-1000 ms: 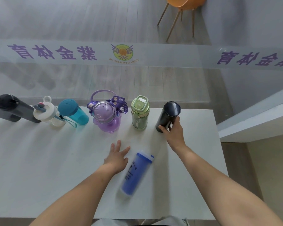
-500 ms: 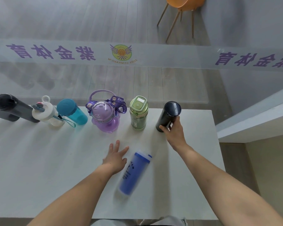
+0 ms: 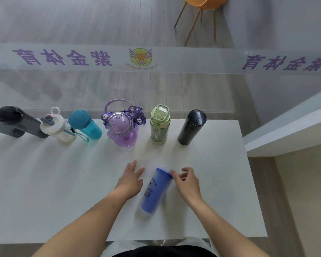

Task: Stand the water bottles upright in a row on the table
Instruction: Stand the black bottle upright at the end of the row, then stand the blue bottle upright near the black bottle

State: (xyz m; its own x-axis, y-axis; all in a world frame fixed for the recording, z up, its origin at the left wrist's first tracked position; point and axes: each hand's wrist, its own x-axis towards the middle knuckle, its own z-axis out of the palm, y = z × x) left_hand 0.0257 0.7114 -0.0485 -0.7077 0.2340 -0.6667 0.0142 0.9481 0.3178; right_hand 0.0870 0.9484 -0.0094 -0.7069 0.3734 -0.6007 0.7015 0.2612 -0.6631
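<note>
A blue bottle [image 3: 155, 191] lies on its side on the white table [image 3: 54, 191], its cap end pointing away from me. My left hand [image 3: 131, 179] rests flat just left of it, fingers spread. My right hand [image 3: 187, 180] is at the bottle's cap end, fingers curled and touching it. Along the far edge stand a dark grey bottle [image 3: 17, 125], a white bottle [image 3: 58, 127], a teal bottle [image 3: 85, 125], a purple bottle [image 3: 121, 129], a green bottle [image 3: 159, 124] and a black flask [image 3: 192, 127], all upright in a row.
A glass partition with a purple-lettered strip [image 3: 156, 59] rises behind the table's far edge. An orange chair [image 3: 202, 4] stands beyond it. The table's right edge [image 3: 248, 173] drops to the floor beside a white ledge [image 3: 289, 130].
My right hand has let go of the black flask, which now stands alone, and has come back to the blue bottle's cap end. My left hand has hardly moved.
</note>
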